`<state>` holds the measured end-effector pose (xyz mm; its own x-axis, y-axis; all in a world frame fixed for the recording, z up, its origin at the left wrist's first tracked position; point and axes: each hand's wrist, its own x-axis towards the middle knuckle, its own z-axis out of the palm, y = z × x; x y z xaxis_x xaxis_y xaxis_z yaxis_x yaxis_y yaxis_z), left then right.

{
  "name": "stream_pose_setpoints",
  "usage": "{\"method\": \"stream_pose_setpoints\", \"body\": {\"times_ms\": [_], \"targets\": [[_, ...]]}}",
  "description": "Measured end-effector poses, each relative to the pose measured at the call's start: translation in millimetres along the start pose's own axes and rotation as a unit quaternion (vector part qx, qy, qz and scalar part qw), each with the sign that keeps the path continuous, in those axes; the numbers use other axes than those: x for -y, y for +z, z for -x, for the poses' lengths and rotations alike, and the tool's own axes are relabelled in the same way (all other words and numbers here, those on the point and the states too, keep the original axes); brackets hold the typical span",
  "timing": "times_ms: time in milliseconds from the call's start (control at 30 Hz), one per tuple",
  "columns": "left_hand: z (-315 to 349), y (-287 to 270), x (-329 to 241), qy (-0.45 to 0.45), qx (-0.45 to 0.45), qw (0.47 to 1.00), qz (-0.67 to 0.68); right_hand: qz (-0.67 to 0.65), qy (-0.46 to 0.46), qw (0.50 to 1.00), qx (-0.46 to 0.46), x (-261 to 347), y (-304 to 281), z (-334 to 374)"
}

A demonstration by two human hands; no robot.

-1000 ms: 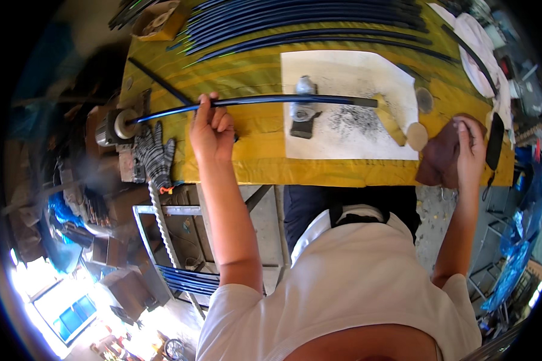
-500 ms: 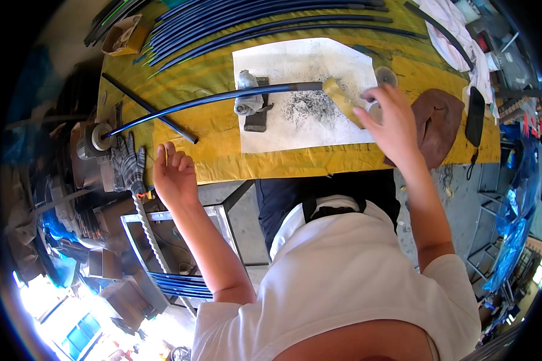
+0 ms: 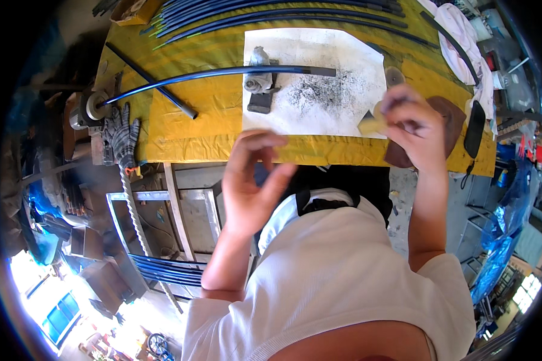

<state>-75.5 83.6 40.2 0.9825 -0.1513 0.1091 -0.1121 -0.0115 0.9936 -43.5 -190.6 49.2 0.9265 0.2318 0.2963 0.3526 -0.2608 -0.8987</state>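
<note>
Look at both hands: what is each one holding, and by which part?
The right hand pinches a small yellowish block by its right end; blur hides the exact grip. The left hand is open and holds nothing.

yellow table cover [image 3: 211, 129], white sheet [image 3: 337, 60] speckled grey, dark blue rod [image 3: 186, 78], black-and-white striped glove [image 3: 121, 137].

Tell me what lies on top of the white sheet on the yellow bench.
On the white sheet: dark filings, a small clamp block and the long blue rod crossing it. The right hand hides its lower right corner.
</note>
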Motion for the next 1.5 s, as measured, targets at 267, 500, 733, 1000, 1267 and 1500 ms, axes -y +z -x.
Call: {"method": "stream_pose_setpoints", "body": {"times_ms": [267, 500, 733, 1000, 1267, 1500], "targets": [[-43.7, 42.8, -25.0, 0.374, 0.024, 0.889, -0.264, -0.141, -0.134, 0.981, -0.004, 28.3, -5.7, 13.2], [-50.5, 58.9, -14.4, 0.379, 0.036, 0.887, -0.262, -0.153, -0.135, 0.979, 0.019, 24.3, 1.8, 4.6], [-48.1, 62.5, 5.1, 0.239, 0.071, 0.952, -0.18, -0.16, -0.065, 0.98, -0.101, 19.0, 23.5, 0.0], [-58.7, 78.5, 32.0, -0.187, 0.107, 0.955, 0.203, 0.076, -0.029, 0.985, -0.153, -16.9, 41.2, -32.1], [-75.6, 76.7, 60.0, -0.226, 0.089, 0.949, 0.203, 0.298, -0.046, 0.948, -0.104, -33.2, 57.6, -54.7], [-78.5, 78.7, 66.9, -0.246, 0.057, 0.937, 0.243, 0.316, -0.065, 0.943, -0.08, -37.2, 65.1, -58.8]]}}
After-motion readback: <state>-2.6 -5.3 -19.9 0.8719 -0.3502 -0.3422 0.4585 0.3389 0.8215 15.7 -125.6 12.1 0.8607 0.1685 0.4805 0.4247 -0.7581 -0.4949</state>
